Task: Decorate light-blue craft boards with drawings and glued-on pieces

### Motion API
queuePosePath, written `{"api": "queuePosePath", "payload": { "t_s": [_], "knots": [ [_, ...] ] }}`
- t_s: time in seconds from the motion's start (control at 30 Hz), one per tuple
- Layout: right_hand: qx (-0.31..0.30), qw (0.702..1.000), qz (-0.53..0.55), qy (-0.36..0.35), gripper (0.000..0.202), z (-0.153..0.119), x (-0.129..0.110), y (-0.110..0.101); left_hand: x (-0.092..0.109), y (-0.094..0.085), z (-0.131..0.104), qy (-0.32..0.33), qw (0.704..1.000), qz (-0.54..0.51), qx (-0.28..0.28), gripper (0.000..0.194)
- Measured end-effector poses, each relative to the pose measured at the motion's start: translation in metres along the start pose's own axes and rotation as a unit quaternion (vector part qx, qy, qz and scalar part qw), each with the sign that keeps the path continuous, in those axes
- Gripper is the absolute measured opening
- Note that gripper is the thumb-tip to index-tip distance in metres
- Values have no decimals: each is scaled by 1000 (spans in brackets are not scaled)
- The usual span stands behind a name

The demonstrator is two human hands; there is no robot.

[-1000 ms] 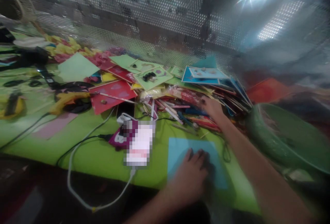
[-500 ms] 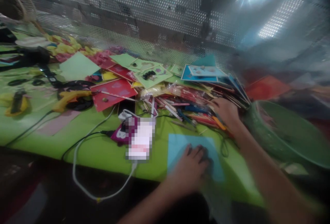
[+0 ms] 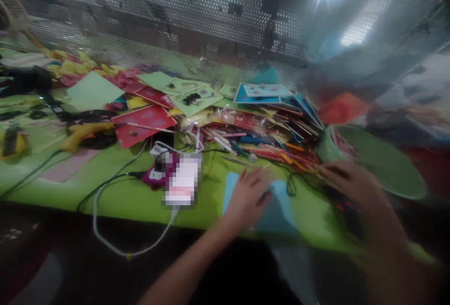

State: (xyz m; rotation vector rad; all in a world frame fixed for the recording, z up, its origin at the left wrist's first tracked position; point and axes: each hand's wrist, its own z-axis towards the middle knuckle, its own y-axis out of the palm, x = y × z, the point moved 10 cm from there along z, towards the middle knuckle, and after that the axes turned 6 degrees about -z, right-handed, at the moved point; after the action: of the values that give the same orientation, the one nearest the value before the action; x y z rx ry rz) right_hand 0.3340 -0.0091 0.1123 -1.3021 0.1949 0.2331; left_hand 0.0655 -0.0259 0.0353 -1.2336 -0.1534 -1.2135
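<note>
A light blue paper square (image 3: 281, 213) lies at the table's front edge. Over its left part is my left hand (image 3: 250, 197), fingers spread and holding nothing. My right hand (image 3: 356, 185) is between the pile of sticks and pencils (image 3: 270, 152) and the green basin (image 3: 393, 167). Motion smears its fingertips, so I cannot see whether they hold anything. Beneath that hand is a dark object (image 3: 346, 209) with a small reddish glint, too blurred to name. A thin black cord (image 3: 290, 185) loops beside the blue paper.
A phone (image 3: 183, 181) on a white charging cable (image 3: 100, 234) lies by a purple power strip (image 3: 154, 174); the cable hangs over the table edge. Decorated cards (image 3: 197, 101) are heaped behind. A yellow glue gun (image 3: 84, 131) rests to the left. Perforated metal (image 3: 197, 28) stands at the back.
My right hand has pulled back from the stick pile towards me and to the right, beside the basin. My left hand has lifted its fingers and shifted slightly left on the blue paper.
</note>
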Motion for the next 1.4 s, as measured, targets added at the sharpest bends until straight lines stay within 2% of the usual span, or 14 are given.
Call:
{"api": "queuePosePath", "payload": {
  "t_s": [0.07,0.17,0.27,0.33,0.43,0.5,0.7,0.8,0.9,1.0,1.1,1.17,1.3,1.4],
  "knots": [
    [-30,999,35,-28,36,1,-20,8,1,-29,10,-9,997,38,74,47],
    [-64,990,107,-65,40,7,-50,25,-6,-40,24,-18,993,89,78,47],
    [-38,978,205,-6,45,17,-58,38,-29,-27,30,-61,994,87,21,30],
    [-1,957,283,58,44,19,-55,47,-43,-16,29,-89,995,50,-13,32],
    [61,910,396,105,40,19,-56,60,-53,-9,25,-115,993,7,-21,33],
    [75,889,436,113,36,18,-61,69,-55,-10,22,-121,993,-6,-16,33],
    [19,872,479,97,30,8,-96,102,-52,-8,18,-110,993,-47,-5,37],
    [-30,880,468,79,33,3,-116,117,-51,-5,18,-107,990,-86,1,36],
    [-82,888,448,63,39,2,-127,129,-52,-5,17,-115,985,-127,5,33],
    [-83,891,443,59,43,7,-117,121,-53,-8,16,-132,980,-149,5,33],
    [2,876,476,83,45,12,-87,93,-55,-13,12,-148,979,-139,8,35],
    [36,874,476,92,39,13,-72,78,-56,-16,7,-156,980,-121,1,36],
    [12,883,462,84,32,15,-62,74,-55,-26,-13,-161,981,-106,-5,32],
    [45,852,509,113,30,22,-40,76,-54,-44,-45,-179,979,-95,4,34]
  ]
}}
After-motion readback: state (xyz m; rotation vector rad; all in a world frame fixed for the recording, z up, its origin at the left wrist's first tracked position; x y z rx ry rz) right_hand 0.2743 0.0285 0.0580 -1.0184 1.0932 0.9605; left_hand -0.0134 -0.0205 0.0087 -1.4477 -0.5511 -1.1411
